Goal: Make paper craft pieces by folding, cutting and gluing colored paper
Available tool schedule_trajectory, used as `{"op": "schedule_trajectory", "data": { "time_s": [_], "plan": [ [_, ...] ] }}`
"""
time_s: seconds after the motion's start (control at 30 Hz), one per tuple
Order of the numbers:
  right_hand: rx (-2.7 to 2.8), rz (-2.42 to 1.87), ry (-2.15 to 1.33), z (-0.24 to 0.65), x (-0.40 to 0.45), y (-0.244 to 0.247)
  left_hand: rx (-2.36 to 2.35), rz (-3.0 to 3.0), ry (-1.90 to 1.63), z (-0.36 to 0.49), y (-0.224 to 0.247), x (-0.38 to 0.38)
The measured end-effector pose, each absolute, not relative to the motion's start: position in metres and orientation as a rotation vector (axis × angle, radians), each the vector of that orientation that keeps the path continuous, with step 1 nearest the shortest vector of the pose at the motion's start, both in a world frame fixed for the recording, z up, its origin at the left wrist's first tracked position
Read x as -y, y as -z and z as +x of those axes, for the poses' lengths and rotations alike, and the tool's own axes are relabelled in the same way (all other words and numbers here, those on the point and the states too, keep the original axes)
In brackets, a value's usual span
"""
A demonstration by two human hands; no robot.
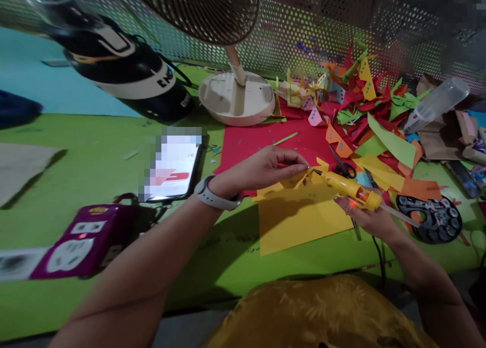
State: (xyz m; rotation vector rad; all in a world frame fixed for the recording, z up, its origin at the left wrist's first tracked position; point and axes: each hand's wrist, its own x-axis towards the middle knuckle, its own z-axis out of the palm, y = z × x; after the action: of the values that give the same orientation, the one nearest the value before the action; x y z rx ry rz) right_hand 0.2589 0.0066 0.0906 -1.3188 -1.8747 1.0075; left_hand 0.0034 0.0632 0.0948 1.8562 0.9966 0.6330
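My right hand (366, 217) is wrapped round a yellow glue gun (347, 187), with a clear glue stick (402, 214) poking out of its back end. The gun's nozzle points left, to the fingertips of my left hand (281, 165). Those fingers are pinched on a small yellow paper cutout (299, 180); its exact shape is partly hidden by the hand. Both hands are over a yellow paper sheet (304, 221), which overlaps a red sheet (250, 140). Just beyond the gun lie black scissors (345, 169).
A heap of coloured paper cutouts (341, 95) lies at the back right, beside a clear bottle (440, 102). A fan (237, 97) and a black bottle (129, 75) stand at the back. Left are a phone (176, 166) and a purple power strip (81, 239). A black palette (448, 219) sits right.
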Motion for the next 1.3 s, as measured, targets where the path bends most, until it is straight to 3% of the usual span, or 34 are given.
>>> {"op": "schedule_trajectory", "data": {
  "time_s": [0.17,0.4,0.53,0.93,1.3],
  "plan": [
    [2.031,-1.273,-0.863,0.263,-0.009,-0.090,-1.020,1.940,-0.657,0.005,-0.101,-0.060],
    [2.286,-1.152,-0.121,0.278,-0.011,-0.100,-1.038,1.746,-0.760,-0.002,-0.106,-0.056],
    [2.351,-1.322,0.170,0.307,-0.004,-0.106,-1.022,1.555,-0.897,-0.004,-0.114,-0.053],
    [2.147,-2.026,-0.034,0.407,0.059,-0.053,-1.038,1.588,-0.913,0.001,-0.100,-0.056],
    [2.220,-2.004,-0.197,0.440,0.066,-0.057,-1.086,1.575,-0.816,0.000,-0.090,-0.069]
  ]
}}
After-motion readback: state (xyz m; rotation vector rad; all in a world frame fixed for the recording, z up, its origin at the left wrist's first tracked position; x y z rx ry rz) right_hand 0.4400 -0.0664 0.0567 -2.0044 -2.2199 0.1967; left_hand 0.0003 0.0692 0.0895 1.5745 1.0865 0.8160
